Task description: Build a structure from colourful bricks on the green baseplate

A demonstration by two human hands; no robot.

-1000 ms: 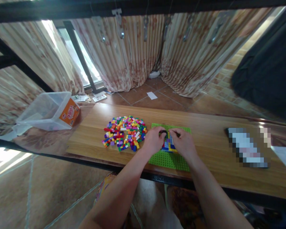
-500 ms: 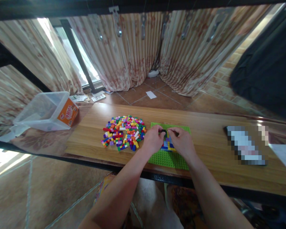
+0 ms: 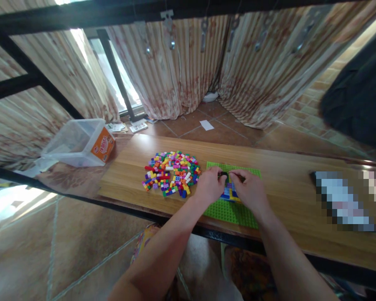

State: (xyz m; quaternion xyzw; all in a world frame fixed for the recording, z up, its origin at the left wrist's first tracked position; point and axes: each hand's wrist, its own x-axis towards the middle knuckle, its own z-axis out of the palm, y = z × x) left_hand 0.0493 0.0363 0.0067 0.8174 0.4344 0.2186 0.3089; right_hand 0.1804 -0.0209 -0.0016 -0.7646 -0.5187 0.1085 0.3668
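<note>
My left hand [image 3: 209, 184] is closed over the far part of a green studded baseplate [image 3: 230, 215], its thumb and fingers pinching a small black brick [image 3: 224, 174]. Close beside it, my right hand [image 3: 250, 190] is also closed, fingertips pressed together near the black brick. Whatever those fingertips hold, if anything, is too small to make out. Between and under the hands, blue and yellow bricks [image 3: 229, 195] are fixed on the baseplate, partly hidden by my fingers.
A heap of loose coloured bricks [image 3: 172, 171] lies left of the baseplate on the wooden table [image 3: 125, 175]. Farther left stands a clear plastic bin [image 3: 72, 144] with an orange label. A blurred-out, dark-edged flat object [image 3: 344, 202] lies to the right.
The whole view has shifted, so the table and hands appear farther right. Both hands keep nearly the same pose over the baseplate, with the black brick still in the left.
</note>
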